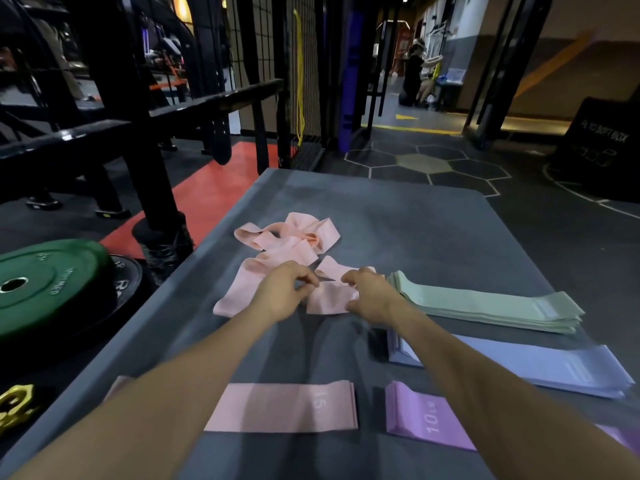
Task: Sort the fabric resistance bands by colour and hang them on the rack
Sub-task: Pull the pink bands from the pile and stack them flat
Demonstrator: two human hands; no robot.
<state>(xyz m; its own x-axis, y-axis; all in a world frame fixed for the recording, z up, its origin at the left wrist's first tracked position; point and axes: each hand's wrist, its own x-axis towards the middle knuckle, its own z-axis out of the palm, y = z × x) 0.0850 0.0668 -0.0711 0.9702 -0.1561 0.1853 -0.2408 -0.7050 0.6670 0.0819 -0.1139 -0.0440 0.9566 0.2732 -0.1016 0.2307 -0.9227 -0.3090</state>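
A tangled heap of pink bands (pixel 291 240) lies mid-mat. My left hand (pixel 282 292) and my right hand (pixel 369 294) both pinch one pink band (pixel 330 297) at the heap's near edge. A flat pink band (pixel 284 407) lies close to me. To its right sits a purple stack (pixel 426 417). A lilac-blue stack (pixel 540 367) and a mint-green stack (pixel 491 308) lie along the right side, partly hidden by my right forearm.
The bands lie on a grey mat (pixel 415 223) on the gym floor. A green weight plate (pixel 45 282) and black rack posts (pixel 152 188) stand left. A black plyo box (pixel 602 140) stands far right. A person kneels far down the corridor (pixel 415 74).
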